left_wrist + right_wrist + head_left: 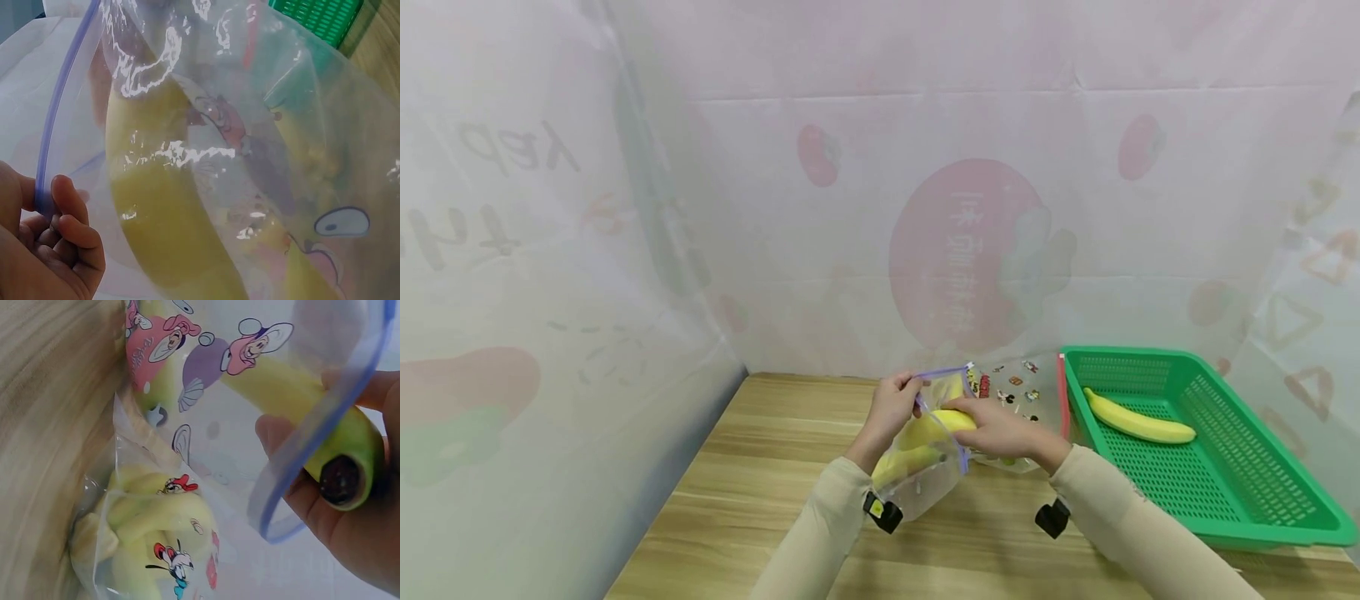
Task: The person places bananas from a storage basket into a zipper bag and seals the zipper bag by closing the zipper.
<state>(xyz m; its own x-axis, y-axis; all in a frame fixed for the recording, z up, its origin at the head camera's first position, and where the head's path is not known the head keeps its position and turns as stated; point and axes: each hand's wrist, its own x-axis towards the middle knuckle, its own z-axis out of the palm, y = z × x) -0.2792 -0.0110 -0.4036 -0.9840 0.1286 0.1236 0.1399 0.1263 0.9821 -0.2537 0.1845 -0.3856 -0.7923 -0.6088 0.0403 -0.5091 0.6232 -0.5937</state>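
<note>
My left hand (891, 412) pinches the purple zip edge (59, 100) of a clear cartoon-printed zip bag (921, 497). The bag's mouth stands open toward my right hand (1009, 429). A banana (953, 420) is gripped in that right hand, its dark cut end (342, 480) toward the palm and its length reaching inside the bag. Another yellow banana (912, 464) shows through the plastic lower in the bag. Right behind is a second clear printed bag (1033, 379) with a red zip edge, holding yellow fruit (165, 515).
A green plastic basket (1202, 528) stands on the right with one banana (1138, 422) in it. The wood-grain table (737, 500) extends to the left. White printed sheeting (820, 283) rises behind and at both sides.
</note>
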